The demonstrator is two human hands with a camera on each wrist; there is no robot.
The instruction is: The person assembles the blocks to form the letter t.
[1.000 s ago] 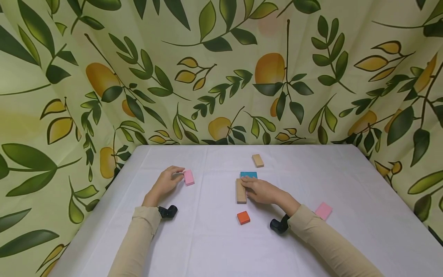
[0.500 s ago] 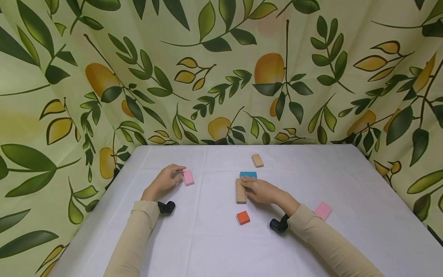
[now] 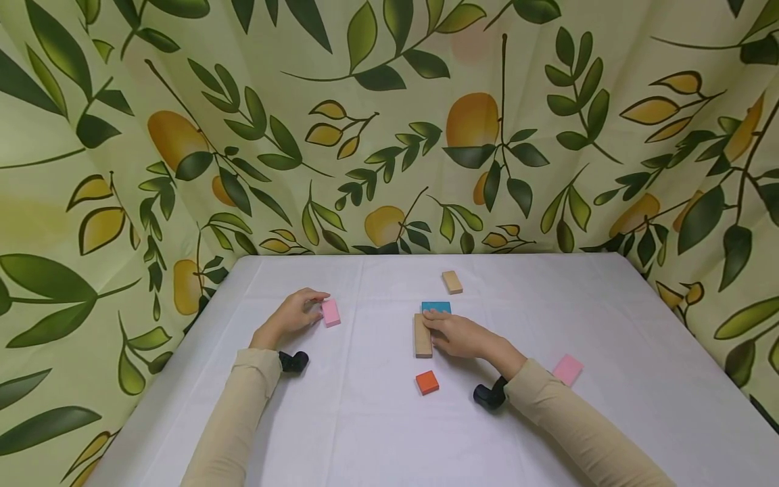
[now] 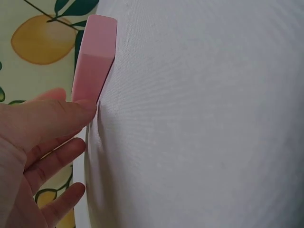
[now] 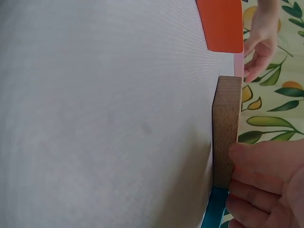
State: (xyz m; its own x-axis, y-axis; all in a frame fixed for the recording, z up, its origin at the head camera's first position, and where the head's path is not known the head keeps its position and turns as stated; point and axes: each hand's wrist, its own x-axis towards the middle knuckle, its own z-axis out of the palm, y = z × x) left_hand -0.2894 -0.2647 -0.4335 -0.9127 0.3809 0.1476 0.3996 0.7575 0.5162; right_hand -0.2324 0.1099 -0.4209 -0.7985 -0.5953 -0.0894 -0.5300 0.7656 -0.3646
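In the head view, my left hand (image 3: 291, 316) is at the left end of a small pink block (image 3: 331, 312) on the white table. The left wrist view shows the thumb on the end of that pink block (image 4: 95, 57), with the index finger partly hidden behind it. My right hand (image 3: 459, 336) holds the upper end of a long plain wooden block (image 3: 422, 337); in the right wrist view the thumb is at the side of this wooden block (image 5: 226, 118). A blue block (image 3: 436, 308) lies against its far end, under the fingertips.
An orange-red square block (image 3: 427, 382) lies nearer to me, below the wooden block. A smaller wooden block (image 3: 452, 282) is farther back. Another pink block (image 3: 568, 370) lies beside the right sleeve. A leaf-and-fruit curtain (image 3: 389, 135) hangs around the white table (image 3: 377, 433).
My left hand has shifted slightly up and its fingers sit closer on the pink block. The right hand and the other blocks have stayed in place.
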